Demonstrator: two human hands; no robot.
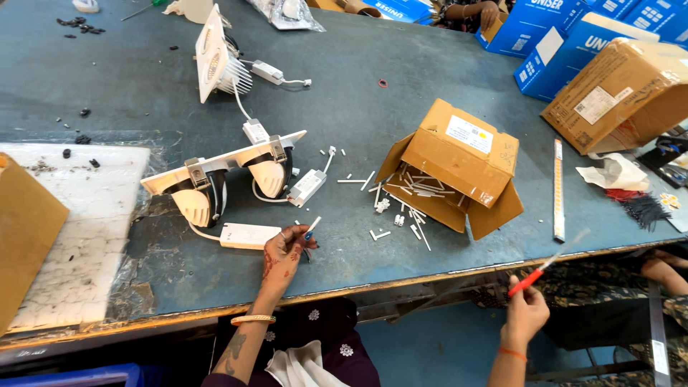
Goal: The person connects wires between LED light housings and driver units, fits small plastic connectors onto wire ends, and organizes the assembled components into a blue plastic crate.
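My left hand (pixel 285 251) rests on the blue-grey table (pixel 373 115) and pinches a small white connector piece (pixel 313 226) between its fingertips, right beside a white driver box (pixel 249 236). That box is wired to a double white downlight fitting (pixel 222 175) lying tilted just beyond my hand. My right hand (pixel 527 312) is off the table's front edge and grips a red-handled screwdriver (pixel 546 266) pointing up and right. A cardboard box (pixel 459 168) lies on its side with small white connectors (pixel 401 208) spilling out.
A second white downlight (pixel 215 61) stands further back. A white foam sheet (pixel 86 229) and a brown carton (pixel 25 222) lie at the left. Blue boxes (pixel 566 43) and a large carton (pixel 620 93) sit at the right. A long strip (pixel 558 190) lies near another person's hand (pixel 663 269).
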